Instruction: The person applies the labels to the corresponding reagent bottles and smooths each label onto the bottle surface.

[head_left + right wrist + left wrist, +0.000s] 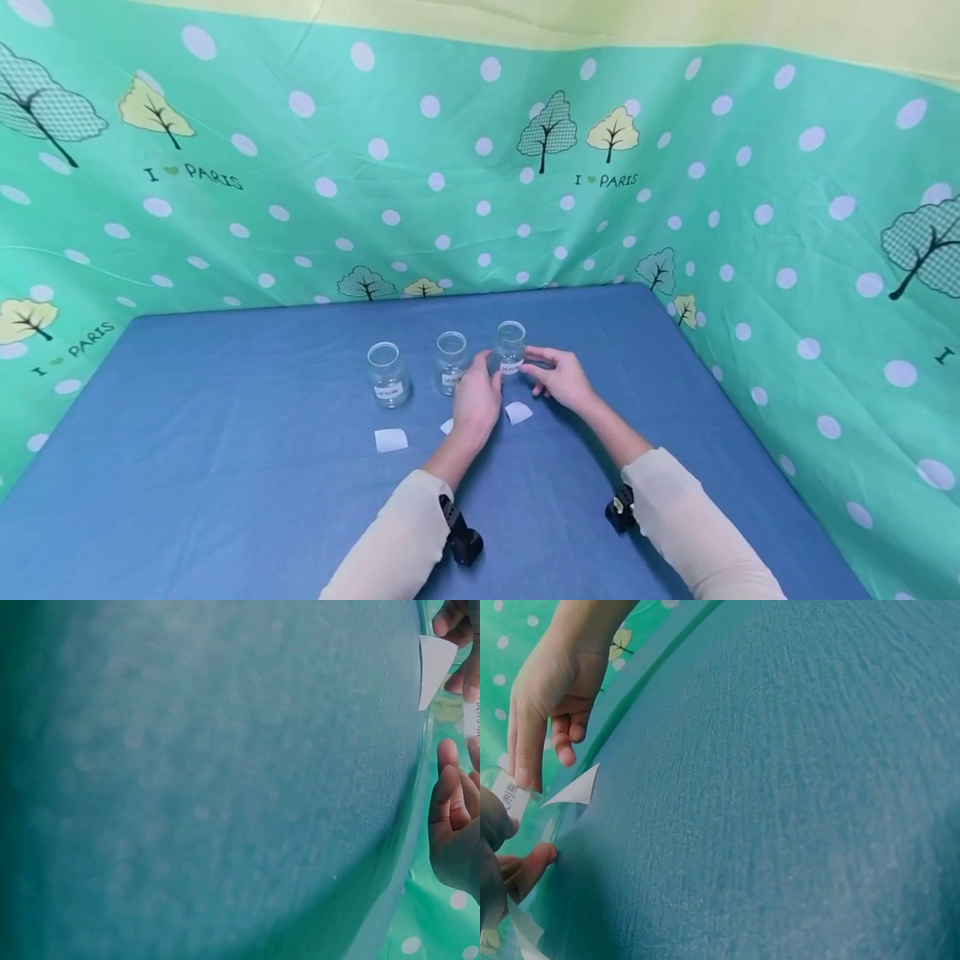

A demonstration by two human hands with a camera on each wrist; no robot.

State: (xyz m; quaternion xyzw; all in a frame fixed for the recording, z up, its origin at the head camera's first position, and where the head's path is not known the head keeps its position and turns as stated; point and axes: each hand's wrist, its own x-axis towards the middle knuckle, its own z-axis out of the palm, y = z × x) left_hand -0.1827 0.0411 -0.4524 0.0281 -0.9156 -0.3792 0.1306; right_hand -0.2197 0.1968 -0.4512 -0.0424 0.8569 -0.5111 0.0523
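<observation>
Toward the right of the row stands a small clear glass jar bearing a white label with dark print. My left hand holds the jar's left side, the thumb low at the front near the label. From the right, my right hand grips the same jar, with its thumb at the label's right end and the index finger higher on the glass. In the left wrist view, a right fingertip touches the printed label. The far side of the jar and some left fingers are hidden.
Two more labelled glass jars, a middle one and a left one, stand alongside. White paper pieces lie in front: one at left, one at right, another partly behind my left wrist. Patterned green curtains border the blue-covered table.
</observation>
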